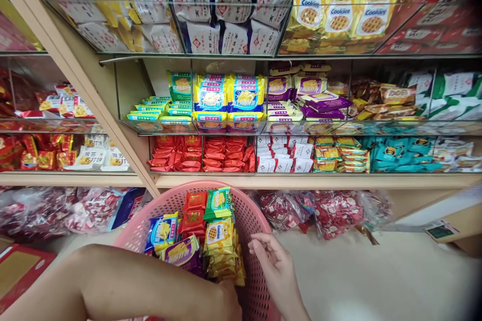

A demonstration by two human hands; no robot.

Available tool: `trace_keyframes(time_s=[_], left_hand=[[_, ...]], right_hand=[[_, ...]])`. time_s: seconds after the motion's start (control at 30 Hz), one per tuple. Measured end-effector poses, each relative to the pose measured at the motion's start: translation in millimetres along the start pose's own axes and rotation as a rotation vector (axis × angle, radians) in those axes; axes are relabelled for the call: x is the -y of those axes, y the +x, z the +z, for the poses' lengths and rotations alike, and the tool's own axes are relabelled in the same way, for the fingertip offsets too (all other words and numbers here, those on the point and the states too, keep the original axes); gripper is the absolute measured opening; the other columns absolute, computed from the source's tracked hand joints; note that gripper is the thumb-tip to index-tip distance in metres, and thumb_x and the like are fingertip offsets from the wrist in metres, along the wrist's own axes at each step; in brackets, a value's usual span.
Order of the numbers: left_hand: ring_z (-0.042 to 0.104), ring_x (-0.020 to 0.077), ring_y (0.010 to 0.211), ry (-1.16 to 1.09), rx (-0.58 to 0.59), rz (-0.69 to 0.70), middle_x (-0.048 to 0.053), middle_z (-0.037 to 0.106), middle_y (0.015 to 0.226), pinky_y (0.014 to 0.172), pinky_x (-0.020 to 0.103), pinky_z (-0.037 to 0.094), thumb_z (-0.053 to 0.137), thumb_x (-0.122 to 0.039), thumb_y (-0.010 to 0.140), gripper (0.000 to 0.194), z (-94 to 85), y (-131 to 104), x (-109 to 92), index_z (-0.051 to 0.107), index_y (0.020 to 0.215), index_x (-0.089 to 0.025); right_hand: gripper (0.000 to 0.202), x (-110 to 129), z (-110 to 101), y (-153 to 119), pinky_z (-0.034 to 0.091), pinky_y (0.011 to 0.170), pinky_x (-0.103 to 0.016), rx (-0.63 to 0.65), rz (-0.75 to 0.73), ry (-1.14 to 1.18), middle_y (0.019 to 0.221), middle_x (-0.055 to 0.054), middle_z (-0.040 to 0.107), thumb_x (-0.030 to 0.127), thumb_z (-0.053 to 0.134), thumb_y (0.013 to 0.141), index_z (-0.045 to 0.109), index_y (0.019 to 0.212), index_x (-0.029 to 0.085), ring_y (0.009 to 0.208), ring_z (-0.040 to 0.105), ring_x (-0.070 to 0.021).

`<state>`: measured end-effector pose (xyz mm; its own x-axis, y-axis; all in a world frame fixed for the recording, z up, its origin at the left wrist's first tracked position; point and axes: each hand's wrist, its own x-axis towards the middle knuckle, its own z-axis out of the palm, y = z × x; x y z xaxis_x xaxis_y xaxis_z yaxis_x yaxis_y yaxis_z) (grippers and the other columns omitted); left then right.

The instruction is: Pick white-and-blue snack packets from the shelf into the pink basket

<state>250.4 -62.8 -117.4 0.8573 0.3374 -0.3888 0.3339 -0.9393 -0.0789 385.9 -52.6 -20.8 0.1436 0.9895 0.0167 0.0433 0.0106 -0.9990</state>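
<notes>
A pink plastic basket [251,220] sits low in the middle, right in front of me. It holds several snack packs: yellow cookie packs [220,241], red packs [194,213], a green pack [218,201], a blue pack [162,230] and a purple pack [181,252]. My left forearm crosses in front of the basket. My left hand [228,301] rests low against the yellow packs, its fingers hidden. My right hand [274,267] hovers over the basket's right side with loosely curled fingers, holding nothing.
Glass shelves [233,130] of packaged biscuits and cookies fill the wall ahead, in blue-yellow, purple, red, white and teal stacks. Clear bags of red sweets [320,210] lie on the floor under the shelves. A red box [18,268] lies at lower left.
</notes>
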Motion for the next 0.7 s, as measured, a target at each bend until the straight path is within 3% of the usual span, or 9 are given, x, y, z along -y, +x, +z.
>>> trace_keyframes(time_s=[0.1,0.2,0.3,0.37,0.47,0.57,0.7], left_hand=[[0.066,0.0227,0.056,0.011,0.143,0.187,0.001,0.070,0.060,0.046,0.034,0.046,0.078,-0.027,0.062,0.009,-20.9,-17.0,7.9,0.072,0.068,-0.024],[0.067,0.0214,0.070,-0.005,0.016,0.232,0.001,0.072,0.082,0.049,0.033,0.047,0.072,-0.027,0.071,0.020,-52.1,-33.9,19.1,0.070,0.091,-0.025],[0.064,0.0194,0.077,0.021,-0.172,0.258,0.000,0.070,0.088,0.062,0.033,0.050,0.070,-0.030,0.075,0.020,-66.5,-50.2,26.4,0.067,0.094,-0.023],[0.063,0.0185,0.086,0.068,-0.292,0.254,0.000,0.070,0.094,0.079,0.032,0.049,0.065,-0.029,0.080,0.018,-60.3,-59.5,27.4,0.067,0.097,-0.022],[0.059,0.0176,0.102,0.154,-0.431,0.200,-0.002,0.069,0.104,0.101,0.034,0.035,0.054,-0.025,0.089,0.022,-38.2,-68.6,24.8,0.066,0.107,-0.028],[0.055,0.0164,0.111,0.222,-0.523,0.132,-0.004,0.067,0.111,0.107,0.038,0.027,0.043,-0.023,0.094,0.029,-21.5,-70.9,21.2,0.063,0.113,-0.030],[0.058,0.0162,0.104,0.262,-0.596,0.112,-0.002,0.069,0.099,0.106,0.039,0.026,0.038,-0.023,0.096,0.031,-19.7,-69.7,18.3,0.062,0.116,-0.024]], right_hand=[[0.032,-0.5,-0.2,0.0,0.051,0.072,-0.023,0.001,0.003,-0.004,0.082,-0.005,0.069,0.048,0.054,0.085,0.063,0.095,0.019,0.078,0.064,-0.0155],[0.032,-0.5,0.1,0.3,0.051,0.072,-0.023,0.002,0.004,-0.007,0.082,-0.006,0.069,0.047,0.054,0.085,0.063,0.095,0.018,0.078,0.064,-0.0155],[0.032,-1.1,0.1,0.2,0.051,0.072,-0.023,0.001,0.000,-0.011,0.083,-0.006,0.069,0.047,0.053,0.086,0.063,0.095,0.018,0.078,0.064,-0.0159],[0.032,-1.7,-0.2,-0.1,0.052,0.072,-0.024,-0.002,-0.001,-0.017,0.083,-0.006,0.069,0.047,0.053,0.086,0.063,0.094,0.018,0.078,0.065,-0.0162],[0.031,-2.1,-0.6,-0.4,0.052,0.073,-0.025,-0.001,0.000,-0.022,0.083,-0.006,0.069,0.046,0.053,0.086,0.063,0.094,0.018,0.078,0.065,-0.0167],[0.031,-1.5,-0.5,-0.1,0.052,0.073,-0.025,0.002,-0.001,-0.024,0.082,-0.006,0.068,0.046,0.053,0.086,0.063,0.094,0.018,0.078,0.065,-0.0169],[0.032,-1.0,-0.4,0.5,0.052,0.072,-0.025,0.012,0.006,-0.032,0.082,-0.006,0.068,0.047,0.052,0.086,0.063,0.095,0.019,0.078,0.065,-0.0168]])
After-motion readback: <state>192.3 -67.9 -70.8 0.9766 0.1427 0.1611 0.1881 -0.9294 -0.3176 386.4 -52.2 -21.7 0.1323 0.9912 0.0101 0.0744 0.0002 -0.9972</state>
